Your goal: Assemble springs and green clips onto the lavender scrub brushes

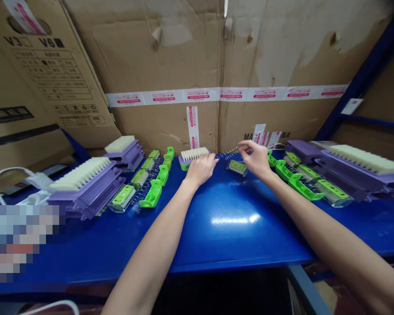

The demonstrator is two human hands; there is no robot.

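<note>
Near the bench's (216, 227) back edge, at its middle | left hand (199, 168) closed around a small brush (193, 156), bristles up, long axis along that edge | right hand (256, 157) pinches a metal spring (228, 153), lying left-right between both hands | clear green-topped case (237, 167) just below.

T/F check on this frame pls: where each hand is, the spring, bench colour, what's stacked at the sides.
1. The left hand rests on a small brush with a green base. True.
2. The right hand pinches a metal spring at its end. True.
3. The bench top is red. False: it is blue.
4. Only the left side has purple brushes. False: purple brushes lie at the left and at the right.
5. Cardboard boxes stand behind the bench. True.
</note>
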